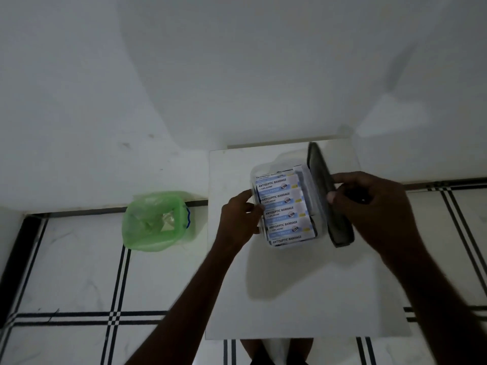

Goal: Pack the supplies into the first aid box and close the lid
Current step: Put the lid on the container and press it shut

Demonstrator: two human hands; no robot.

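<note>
A clear plastic first aid box (259,172) stands on a small white table (303,285). Several blue-and-white antiseptic bandage packs (283,206) lie stacked inside it. The dark grey lid (329,198) stands nearly upright along the box's right side. My right hand (374,206) grips the lid's upper edge, fingers wrapped over it. My left hand (241,217) presses against the box's left wall, thumb on the rim.
A green bin lined with a green plastic bag (156,221) stands on the tiled floor left of the table. White walls meet behind the table. My legs show under the table's near edge.
</note>
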